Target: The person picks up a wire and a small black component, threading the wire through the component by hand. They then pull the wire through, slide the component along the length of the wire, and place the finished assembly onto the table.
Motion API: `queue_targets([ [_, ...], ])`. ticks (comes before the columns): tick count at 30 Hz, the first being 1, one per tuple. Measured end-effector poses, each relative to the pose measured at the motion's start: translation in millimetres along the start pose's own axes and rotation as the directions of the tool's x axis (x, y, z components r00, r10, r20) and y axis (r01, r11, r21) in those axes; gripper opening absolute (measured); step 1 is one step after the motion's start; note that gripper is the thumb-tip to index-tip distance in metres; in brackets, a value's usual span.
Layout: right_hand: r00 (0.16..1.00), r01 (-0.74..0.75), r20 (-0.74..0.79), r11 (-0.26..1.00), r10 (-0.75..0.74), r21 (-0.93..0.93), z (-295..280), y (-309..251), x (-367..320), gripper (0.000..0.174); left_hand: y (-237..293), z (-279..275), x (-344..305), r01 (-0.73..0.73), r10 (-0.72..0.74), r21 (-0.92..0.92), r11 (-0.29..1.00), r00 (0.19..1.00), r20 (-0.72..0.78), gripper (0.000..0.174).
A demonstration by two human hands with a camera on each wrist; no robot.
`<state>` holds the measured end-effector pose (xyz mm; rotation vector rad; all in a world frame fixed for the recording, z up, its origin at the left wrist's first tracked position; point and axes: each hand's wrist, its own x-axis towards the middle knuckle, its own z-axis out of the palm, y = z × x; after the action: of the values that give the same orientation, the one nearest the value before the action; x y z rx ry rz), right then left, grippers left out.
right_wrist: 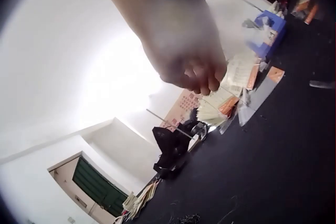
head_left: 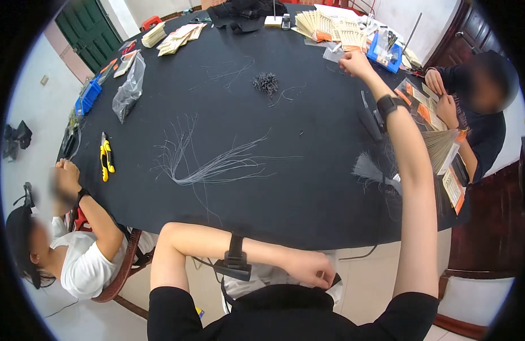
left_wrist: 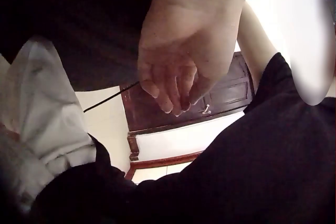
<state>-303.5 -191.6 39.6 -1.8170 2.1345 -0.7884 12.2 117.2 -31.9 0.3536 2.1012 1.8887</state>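
In the head view my right arm reaches far across the table, and the right hand (head_left: 356, 63) is at a clear plastic packet (head_left: 332, 53) near the far edge. Its fingers are curled in the right wrist view, above a fan of printed cards (right_wrist: 212, 113); I cannot tell whether they hold anything. My left hand (head_left: 310, 268) hangs near my lap, fingers loosely bent and holding nothing, as the left wrist view also shows. A spread bundle of thin grey wires (head_left: 217, 169) lies mid-table. Beyond it sits a small heap of dark pieces (head_left: 266, 83).
Yellow-handled pliers (head_left: 106, 158) lie at the left, near a plastic bag (head_left: 129, 85). A blue bin (head_left: 386, 52) stands right of my reaching hand. Another wire bundle (head_left: 371, 169) is under my right arm. One person sits at each side, the right one among orange-marked cards (head_left: 453, 190).
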Motion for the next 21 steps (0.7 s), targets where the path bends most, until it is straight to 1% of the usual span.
queue_targets([
  [2, 0.979, 0.186, -0.052, 0.969, -0.197, -0.164, 11, 9, -25, 0.023, 2, -3, -1, 0.01, -0.011, -0.013, 1.0, 0.999, -0.049, 0.02],
  [3, 0.992, 0.126, -0.006, 0.975, -0.13, -0.18, 13, 8, -41, 0.023, -2, -3, -1, 0.03, -0.031, -0.059, 0.998, 0.999, -0.028, 0.021],
  [6, 0.991, 0.125, 0.08, 0.973, -0.111, -0.196, 21, 11, -70, 0.023, -2, -3, 0, 0.044, -0.044, -0.016, 0.999, 0.999, 0.014, 0.02],
  [7, 0.99, 0.108, 0.11, 0.977, -0.089, -0.183, 20, 7, -80, 0.023, -1, -4, 0, 0.041, -0.041, 0.007, 0.999, 0.999, 0.003, 0.02],
  [10, 0.983, 0.167, 0.104, 0.966, -0.148, -0.196, 24, 6, -100, 0.023, -6, 0, 0, 0.019, -0.02, -0.018, 1.0, 0.999, -0.035, 0.019],
  [11, 0.977, 0.158, 0.18, 0.959, -0.116, -0.235, 21, 2, -106, 0.029, -6, 0, -1, 0.024, -0.025, -0.011, 1.0, 0.999, -0.034, 0.019],
  [14, 0.969, 0.196, 0.217, 0.905, -0.119, -0.377, 14, -16, -129, 0.034, -6, 1, -2, 0.031, -0.03, 0.017, 0.999, 0.999, -0.027, 0.018],
  [15, 0.96, 0.189, 0.271, 0.882, -0.073, -0.432, 7, -26, -132, 0.035, -8, 2, -2, 0.036, -0.036, 0.03, 0.999, 0.999, -0.017, 0.018],
  [18, 0.934, 0.318, 0.26, 0.904, -0.246, -0.285, -9, -62, -127, 0.031, -4, -2, -3, 0.065, -0.068, 0.075, 0.995, 0.997, 0.039, 0.019],
  [19, 0.925, 0.293, 0.324, 0.914, -0.198, -0.28, -10, -85, -122, 0.029, 0, -3, -4, 0.077, -0.083, 0.092, 0.993, 0.995, 0.06, 0.019],
  [21, 0.883, 0.374, 0.355, 0.916, -0.306, -0.143, 9, -100, -107, 0.028, 4, -4, -5, 0.081, -0.086, 0.098, 0.992, 0.995, 0.055, 0.019],
])
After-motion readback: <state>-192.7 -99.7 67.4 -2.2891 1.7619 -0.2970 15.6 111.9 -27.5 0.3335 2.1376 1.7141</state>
